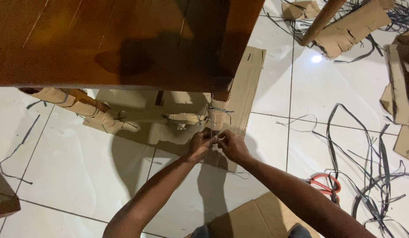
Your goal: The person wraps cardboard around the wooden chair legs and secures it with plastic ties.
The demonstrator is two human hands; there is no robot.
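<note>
Both hands on the strap at the cardboard-wrapped table leg.

From my feed, the thin grey strap (217,137) sits low on the wrapped leg (218,115), just under the wooden table (116,42). My left hand (201,145) and right hand (233,146) are pinched narrow on it, fingertips nearly touching. Flat cardboard (246,83) lies on the white tile beneath. Red-handled scissors (326,183) sit off to my right, near a mess of loose straps (372,176).

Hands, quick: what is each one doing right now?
Left hand: closed, pinching the thin strap at the cardboard-wrapped table leg.
Right hand: closed, pinching the same strap from the other side.
</note>
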